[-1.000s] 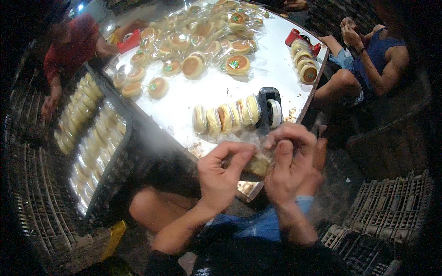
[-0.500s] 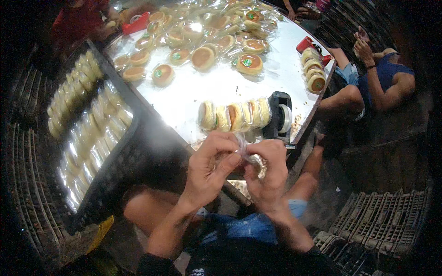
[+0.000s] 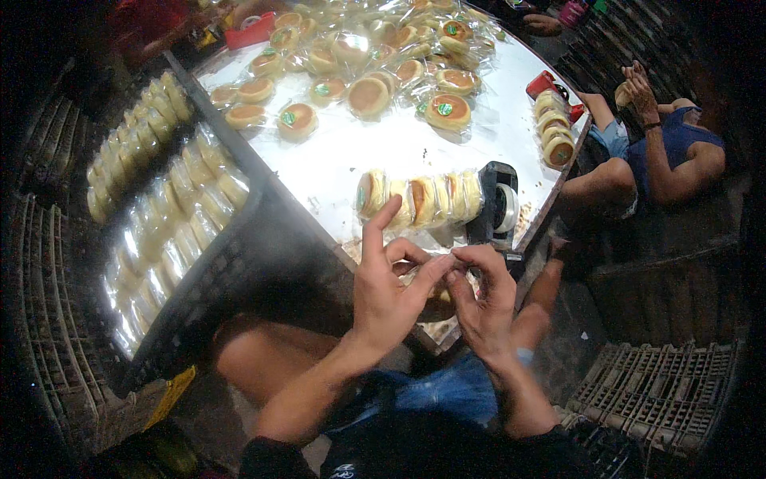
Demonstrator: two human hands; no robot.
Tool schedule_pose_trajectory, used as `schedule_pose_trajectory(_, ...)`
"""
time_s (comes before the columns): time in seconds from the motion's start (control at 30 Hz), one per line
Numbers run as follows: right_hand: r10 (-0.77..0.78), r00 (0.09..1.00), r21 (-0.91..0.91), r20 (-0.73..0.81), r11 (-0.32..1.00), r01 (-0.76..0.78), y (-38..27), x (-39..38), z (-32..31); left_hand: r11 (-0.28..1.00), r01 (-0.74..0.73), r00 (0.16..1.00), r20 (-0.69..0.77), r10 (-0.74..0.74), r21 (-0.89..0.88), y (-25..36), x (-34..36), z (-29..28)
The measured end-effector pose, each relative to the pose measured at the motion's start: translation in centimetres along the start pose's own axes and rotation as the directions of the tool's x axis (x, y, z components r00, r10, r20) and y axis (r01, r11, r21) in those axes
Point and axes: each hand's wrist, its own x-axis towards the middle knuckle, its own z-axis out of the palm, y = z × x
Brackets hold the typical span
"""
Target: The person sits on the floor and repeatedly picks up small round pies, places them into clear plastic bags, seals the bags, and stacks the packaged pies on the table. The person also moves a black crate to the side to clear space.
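Observation:
My left hand (image 3: 391,295) and my right hand (image 3: 483,303) meet at the table's near edge, pinching the top of a small clear bag with a round bun (image 3: 440,295) in it, mostly hidden behind my fingers. The left index finger points up; its thumb and other fingers grip the plastic. Just beyond them lies a row of bagged buns (image 3: 419,199), beside a black tape dispenser (image 3: 503,203).
A white table (image 3: 295,176) carries scattered bagged buns (image 3: 371,96), a red dispenser (image 3: 247,36) and another bun row (image 3: 554,132). A dark crate (image 3: 207,263) of packed buns stands left. A co-worker (image 3: 670,156) sits right. Stacked grey crates (image 3: 638,383) lie lower right.
My hands have come together at the bag's top, and my left index finger has lifted upward. The view has shifted, with the table and crate sitting slightly differently in it.

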Motion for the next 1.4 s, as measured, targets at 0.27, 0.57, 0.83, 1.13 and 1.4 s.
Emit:
schedule_pose_trajectory(0.27,-0.307,0.952,-0.536,0.008,0.802,0.263,1.3,0.5,-3.1,0.763,-0.416,0.907,0.285,0.310,0.494,1.0,0.6,-0.3)
schedule_pose_trajectory(0.57,0.170,0.942,0.246,-0.288,0.964,-0.099,1.3,0.0,1.4,0.974,-0.100,0.995,-0.006,0.104,0.205,-0.6,-0.2,1.8)
schedule_pose_trajectory(0.83,0.169,0.924,0.488,-0.343,0.873,0.022,-3.2,0.6,2.3,0.987,-0.089,0.984,-0.165,0.066,-0.132,-0.1,-1.5,2.3)
schedule_pose_trajectory(1.13,0.345,0.900,-0.361,-0.267,0.830,-0.425,11.6,0.7,-6.2,0.994,-0.075,0.976,-0.211,0.056,-0.081,-4.3,1.0,1.2)
schedule_pose_trajectory(1.4,0.153,0.937,-0.471,-0.313,0.832,-0.294,9.7,2.4,-6.5,1.000,-0.015,0.987,-0.160,0.012,-0.015,-6.0,1.7,0.5)
